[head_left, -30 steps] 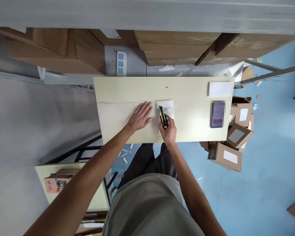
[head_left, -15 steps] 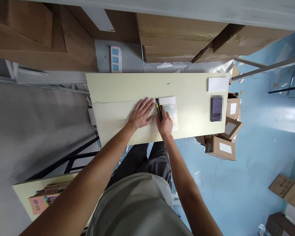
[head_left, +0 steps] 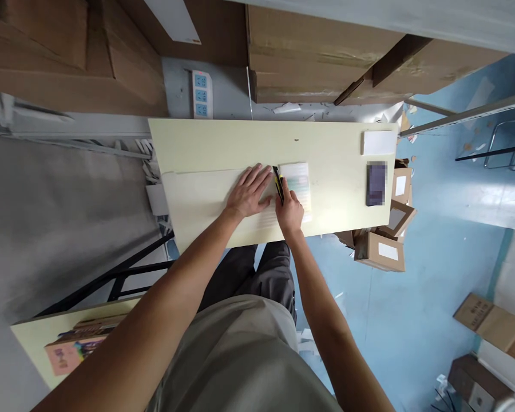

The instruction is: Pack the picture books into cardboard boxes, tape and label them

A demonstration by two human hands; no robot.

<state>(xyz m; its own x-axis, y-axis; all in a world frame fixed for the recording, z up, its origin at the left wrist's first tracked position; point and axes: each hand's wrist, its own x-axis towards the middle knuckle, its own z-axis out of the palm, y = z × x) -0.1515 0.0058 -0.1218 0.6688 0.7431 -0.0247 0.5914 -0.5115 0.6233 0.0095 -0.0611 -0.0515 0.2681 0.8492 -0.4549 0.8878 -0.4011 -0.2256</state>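
Observation:
My left hand (head_left: 249,191) lies flat with its fingers spread, pressing on a pale, see-through sheet (head_left: 201,197) that runs across the left part of the pale yellow table (head_left: 339,177). In my right hand (head_left: 289,212) is a black and yellow utility knife (head_left: 278,184), its tip pointing away from me. Just right of the knife, a white booklet or stack of paper with faint coloured bands (head_left: 298,186) lies partly under the sheet. Whether the blade touches the sheet is too small to tell.
At the table's right end lie a white box (head_left: 378,143) and a dark, blurred-out flat object (head_left: 375,186). Large cartons (head_left: 321,54) and a power strip (head_left: 201,96) stand behind the table. Small cartons (head_left: 380,252) sit on the floor at the right. Books (head_left: 75,349) lie at lower left.
The view has shifted slightly, with the table appearing a little higher. Both hands keep nearly the same place on the sheet, and the knife stays in my right hand.

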